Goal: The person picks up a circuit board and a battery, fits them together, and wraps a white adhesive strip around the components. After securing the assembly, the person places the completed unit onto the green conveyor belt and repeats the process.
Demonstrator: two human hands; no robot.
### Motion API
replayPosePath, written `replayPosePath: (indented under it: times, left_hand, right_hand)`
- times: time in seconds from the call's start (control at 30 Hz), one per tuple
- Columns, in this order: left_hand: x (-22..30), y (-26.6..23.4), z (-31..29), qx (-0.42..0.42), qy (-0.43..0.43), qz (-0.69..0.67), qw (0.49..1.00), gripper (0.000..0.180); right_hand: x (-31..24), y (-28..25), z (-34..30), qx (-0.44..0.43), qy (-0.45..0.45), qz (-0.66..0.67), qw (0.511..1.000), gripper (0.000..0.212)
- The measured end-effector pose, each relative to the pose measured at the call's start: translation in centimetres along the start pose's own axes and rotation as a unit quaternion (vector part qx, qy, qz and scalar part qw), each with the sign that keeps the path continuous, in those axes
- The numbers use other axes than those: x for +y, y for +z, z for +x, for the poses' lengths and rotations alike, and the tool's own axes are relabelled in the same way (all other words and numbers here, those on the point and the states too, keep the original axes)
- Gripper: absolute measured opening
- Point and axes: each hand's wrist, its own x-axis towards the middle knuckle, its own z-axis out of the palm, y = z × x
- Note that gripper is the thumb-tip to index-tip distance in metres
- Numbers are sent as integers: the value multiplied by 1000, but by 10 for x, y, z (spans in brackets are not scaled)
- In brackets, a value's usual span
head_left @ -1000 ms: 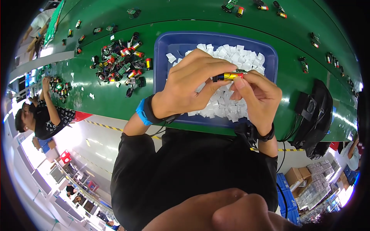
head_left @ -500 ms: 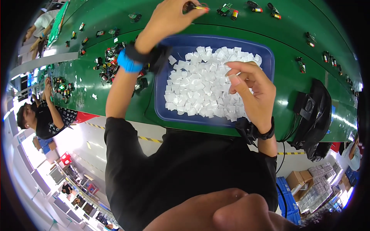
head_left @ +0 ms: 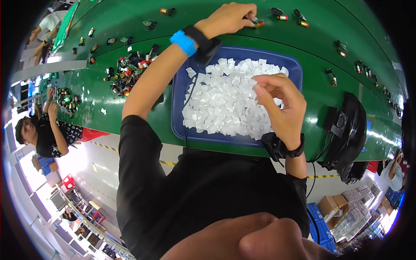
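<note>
My left hand [head_left: 232, 18] reaches over the far side of the bench, its fingers closed on a small green circuit board with a red-and-gold cylinder [head_left: 258, 23]. That assembly still lies at the bench surface. Over the right part of a blue tray [head_left: 177, 123] hovers my right hand [head_left: 284, 104], thumb and forefinger curled toward each other in a pinch. Whether a white piece sits between those fingertips is hard to make out against the heap. Small white square pieces [head_left: 225, 97] fill the tray. Another board assembly [head_left: 167, 11] lies left of my left hand.
A jumbled pile of board assemblies [head_left: 128, 71] lies left of the tray. More assemblies [head_left: 301, 18] are spread along the green bench [head_left: 318, 104]. A black bag [head_left: 349, 130] lies at right with cables. A co-worker [head_left: 47, 130] sits at left.
My left hand has let go of one assembly, which now lies farther left, and has moved right onto another. My right hand stays over the tray, its thumb and forefinger slightly closer.
</note>
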Motion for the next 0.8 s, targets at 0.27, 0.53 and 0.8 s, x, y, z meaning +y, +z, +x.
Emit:
replayPosePath:
  times: [0.27, 0.53, 0.8]
  left_hand:
    - [125, 7, -114, 116, 119, 23, 986, 24]
    - [120, 26, -148, 256, 241, 45, 935, 18]
    - [118, 16, -157, 43, -136, -531, 835, 21]
  right_hand:
    - [11, -10, 5, 133, -131, -193, 963, 19]
    - [7, -15, 4, 29, -254, -290, 922, 22]
    - [-1, -12, 0, 3, -311, -294, 904, 23]
